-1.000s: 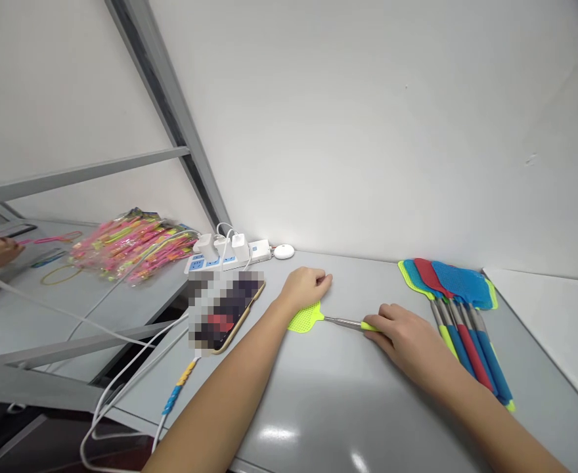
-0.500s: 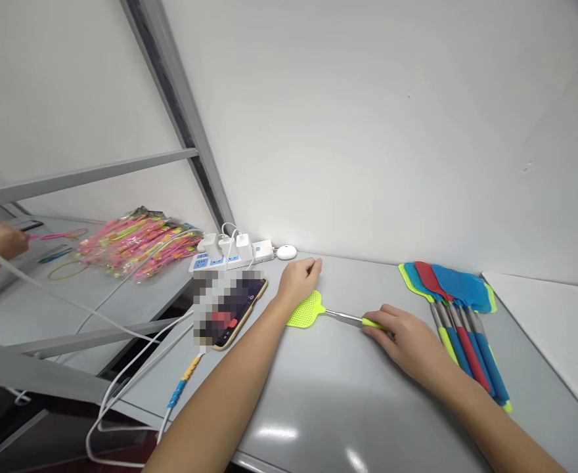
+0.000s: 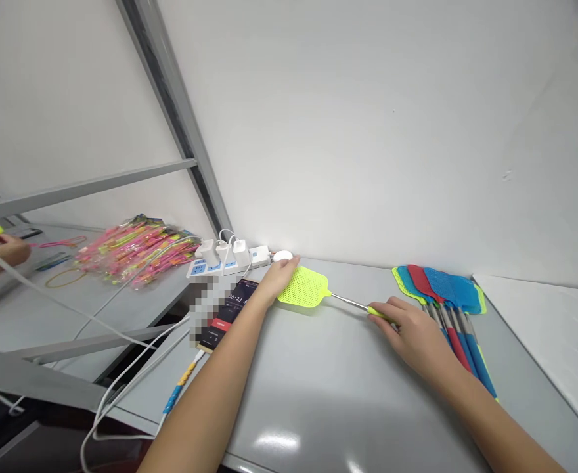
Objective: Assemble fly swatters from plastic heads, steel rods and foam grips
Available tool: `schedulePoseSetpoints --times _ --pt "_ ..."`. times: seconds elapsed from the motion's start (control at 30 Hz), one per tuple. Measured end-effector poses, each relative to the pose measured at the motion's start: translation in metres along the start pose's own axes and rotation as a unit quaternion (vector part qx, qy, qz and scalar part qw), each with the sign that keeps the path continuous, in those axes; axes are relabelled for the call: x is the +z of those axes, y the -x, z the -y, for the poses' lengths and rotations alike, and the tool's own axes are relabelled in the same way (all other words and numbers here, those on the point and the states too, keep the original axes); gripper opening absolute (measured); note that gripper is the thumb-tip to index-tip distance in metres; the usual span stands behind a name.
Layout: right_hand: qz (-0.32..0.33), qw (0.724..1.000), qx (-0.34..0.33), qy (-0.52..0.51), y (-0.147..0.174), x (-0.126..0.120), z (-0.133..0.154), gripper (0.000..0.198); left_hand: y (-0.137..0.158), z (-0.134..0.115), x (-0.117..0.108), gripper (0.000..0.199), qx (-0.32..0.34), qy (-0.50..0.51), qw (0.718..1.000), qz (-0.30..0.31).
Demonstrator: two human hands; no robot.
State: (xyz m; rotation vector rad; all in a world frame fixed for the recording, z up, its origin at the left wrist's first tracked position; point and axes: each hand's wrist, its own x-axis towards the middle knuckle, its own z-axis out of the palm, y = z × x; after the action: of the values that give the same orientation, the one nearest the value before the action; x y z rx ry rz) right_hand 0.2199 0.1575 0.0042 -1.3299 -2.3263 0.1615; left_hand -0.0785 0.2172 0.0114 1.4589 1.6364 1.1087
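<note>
A yellow-green fly swatter (image 3: 305, 288) with a perforated square head and a thin metal shaft spans the space between my hands. My right hand (image 3: 412, 332) is closed around its handle, most of which the fingers cover. At the head's left edge, my left hand (image 3: 278, 281) is closed on the rim, with its fingertips partly hidden. To the right of my right hand lies a fanned stack of fly swatters (image 3: 451, 289) in blue, red and yellow-green, heads toward the wall.
A phone (image 3: 227, 315) showing a timer lies beside my left forearm. Behind it are a power strip (image 3: 205, 268) with chargers and a white round case (image 3: 283, 255). Cables (image 3: 121, 387) hang at the left. Bagged pink and yellow items (image 3: 136, 253) and another person's hand (image 3: 10, 251) are beyond the frame.
The swatter's head has shifted slightly up and more of it shows. My left hand has moved left and down to its edge. The other person's hand now holds something yellow.
</note>
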Motion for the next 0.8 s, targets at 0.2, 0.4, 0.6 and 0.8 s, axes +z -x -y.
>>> schedulePoseSetpoints --times 0.2,0.4,0.6,0.8 --pt "-0.026 0.997 -0.046 0.058 0.001 -0.009 -0.002 0.035 0.010 -0.005 0.013 0.047 -0.027 0.137 0.982 0.130" --pt "-0.047 0.983 -0.088 0.151 0.007 -0.021 0.003 0.034 0.013 -0.010 0.017 0.039 -0.001 0.189 0.974 0.123" --pt "0.000 0.994 -0.044 0.099 0.007 -0.027 0.002 0.033 0.017 -0.015 0.032 0.036 0.019 0.192 0.975 0.113" --pt "0.135 0.980 0.125 -0.080 0.003 -0.039 0.002 0.034 0.021 -0.022 0.044 0.038 0.040 0.184 0.975 0.121"
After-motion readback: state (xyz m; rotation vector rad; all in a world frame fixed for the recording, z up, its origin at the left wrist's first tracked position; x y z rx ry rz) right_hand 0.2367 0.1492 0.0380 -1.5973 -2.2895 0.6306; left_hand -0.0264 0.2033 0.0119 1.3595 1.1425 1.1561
